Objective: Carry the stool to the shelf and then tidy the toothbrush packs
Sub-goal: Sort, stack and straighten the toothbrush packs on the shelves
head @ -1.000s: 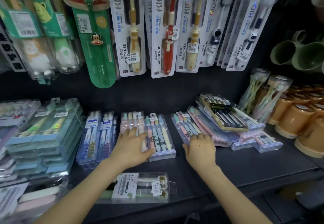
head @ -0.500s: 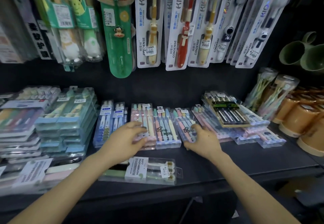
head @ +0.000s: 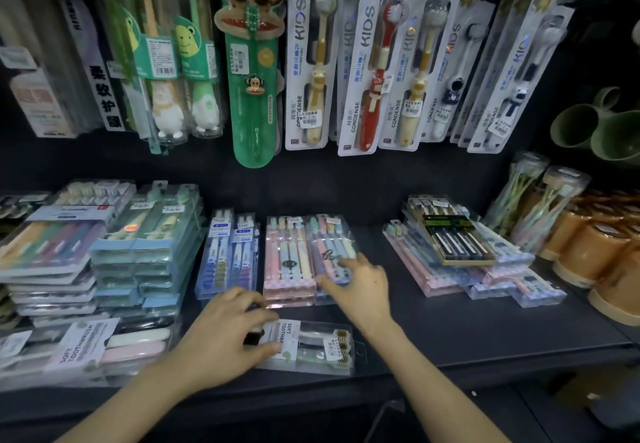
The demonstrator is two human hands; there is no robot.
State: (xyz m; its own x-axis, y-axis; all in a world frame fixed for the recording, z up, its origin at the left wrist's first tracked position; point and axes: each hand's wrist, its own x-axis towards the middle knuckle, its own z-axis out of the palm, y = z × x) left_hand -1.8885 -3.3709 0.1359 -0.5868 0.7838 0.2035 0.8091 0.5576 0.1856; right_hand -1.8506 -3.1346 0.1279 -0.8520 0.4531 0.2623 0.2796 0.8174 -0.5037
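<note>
The dark shelf (head: 467, 325) carries many toothbrush packs. Near its middle lies a stack of pink packs (head: 289, 262). Just left of the pink stack lie blue packs (head: 227, 255), and further left stand taller stacks of teal packs (head: 149, 245). A pastel pack (head: 330, 245) touches the pink stack on its right side. In front of the pink stack, a clear SOFT TOOTHBRUSH pack (head: 318, 345) lies crosswise. Well to the right of it are a loose heap of packs (head: 433, 269), then orange cups (head: 588, 255).
</note>
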